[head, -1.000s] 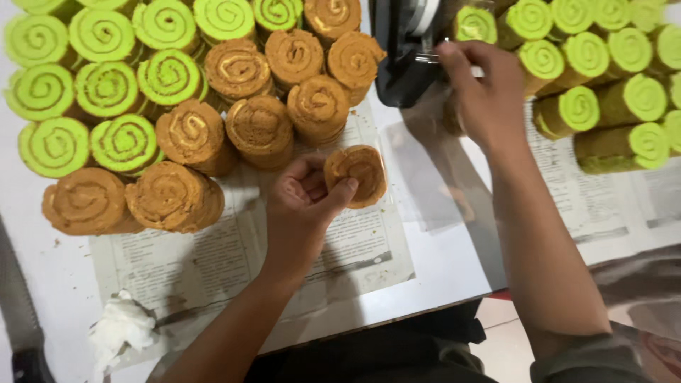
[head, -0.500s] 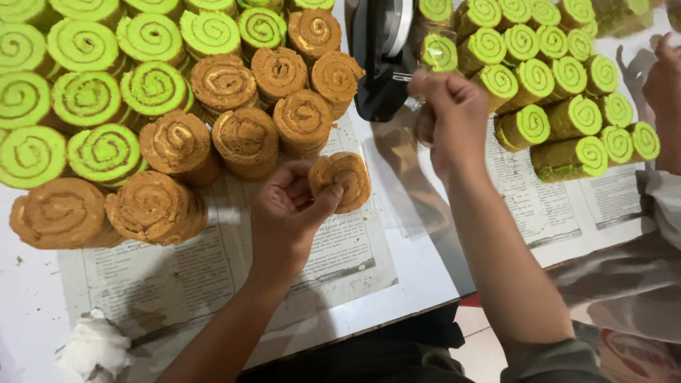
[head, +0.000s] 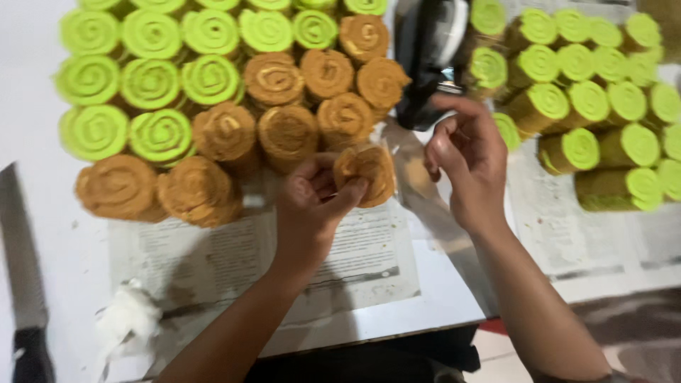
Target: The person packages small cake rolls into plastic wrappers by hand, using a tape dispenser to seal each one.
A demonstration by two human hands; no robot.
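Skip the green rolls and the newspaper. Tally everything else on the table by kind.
Brown rolls: 10, one of them in the left hand
Knife: 1
Crumpled white tissue: 1
Black device: 1
Total: 13

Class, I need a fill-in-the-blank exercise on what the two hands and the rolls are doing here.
The left hand holds a ____ spiral roll. The right hand is beside a ____ tape dispenser. A long knife lies at the table's ____ edge.

Missing words: brown; black; left
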